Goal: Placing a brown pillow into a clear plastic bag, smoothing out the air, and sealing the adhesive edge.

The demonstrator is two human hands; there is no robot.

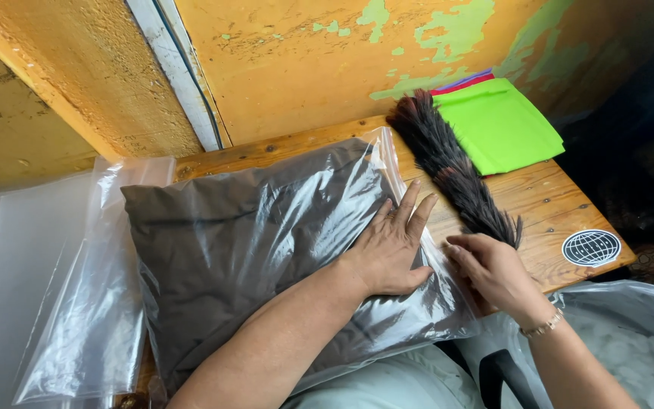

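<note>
Left hand [389, 246] lies flat, fingers spread, pressing the clear plastic bag [266, 250] near its open end; right hand [490, 269] pinches that edge. A brown cushion [228, 242] sits fully inside (bag seemingly not yet sealed), its long axis running left-right across the wooden surface [546, 204].

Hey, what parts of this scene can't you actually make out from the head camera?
- Right hand fingertips: curled at the clear bag edge; grip unclear.
- Brown pillow: lower end hidden by the left hand and forearm.
- Coloured cloths under the green cloth: only thin edges show.
- Feather duster: handle not visible.
- White stuffing bag: cut off by the frame's lower right edge.
</note>
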